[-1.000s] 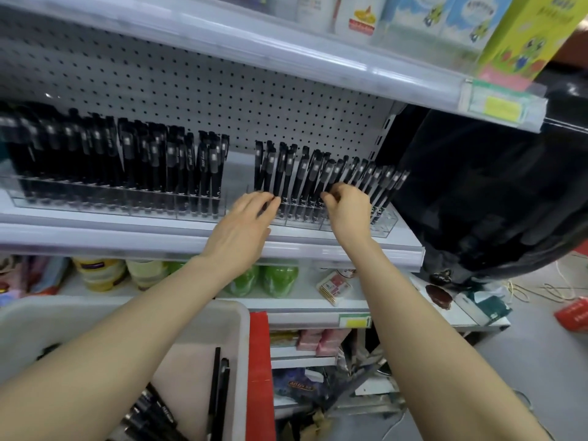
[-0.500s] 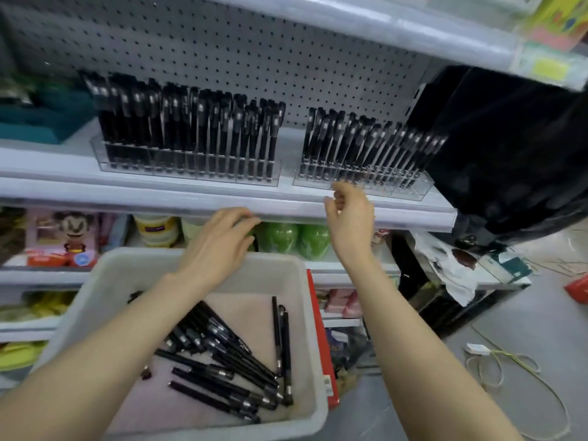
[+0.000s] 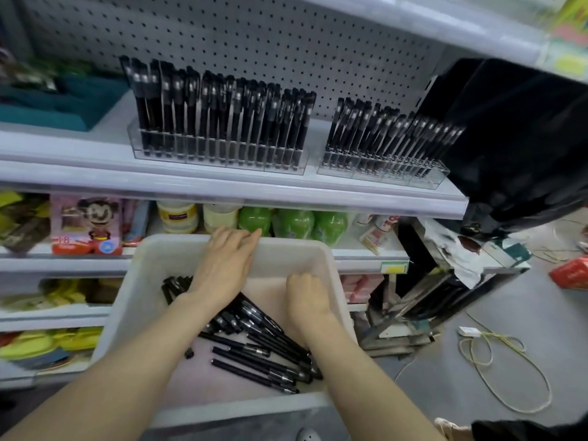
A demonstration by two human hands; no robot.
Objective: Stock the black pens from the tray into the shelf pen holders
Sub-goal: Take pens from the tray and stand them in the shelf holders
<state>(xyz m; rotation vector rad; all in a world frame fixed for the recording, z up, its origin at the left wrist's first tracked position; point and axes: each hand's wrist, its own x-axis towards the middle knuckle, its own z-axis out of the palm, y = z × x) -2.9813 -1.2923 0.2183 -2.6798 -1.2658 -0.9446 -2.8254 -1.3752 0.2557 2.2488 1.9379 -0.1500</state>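
Both hands have dropped from the shelf lip into the tray in the past half-second, and the view has tipped down with them. Loose black pens with silver clips [image 3: 254, 348] lie heaped and crossed on the floor of a white plastic tray [image 3: 133, 300], with a stray small black cap [image 3: 189, 354] beside them. The person's left hand [image 3: 224, 265] is spread flat, fingers straight, over the tray's far rim and holds nothing. The right hand [image 3: 307, 299] sits knuckles-up just above the heap with its fingers curled under, and from where I stand I cannot tell whether they have closed on a pen. Above, on the grey metal shelf [image 3: 191, 186], the long clear plastic pen holder [image 3: 219, 155] and the shorter clear plastic pen holder [image 3: 383, 171] to its right already stand packed, the right-hand row slanting. The trouble ahead looks twofold. A pull on one pen from that tangle could drag its neighbours along or flick one over the tray wall to the floor. Forcing more stock into crowded slots could topple the slanting row or nudge a light holder toward the shelf edge. What bears the tray is out of sight.
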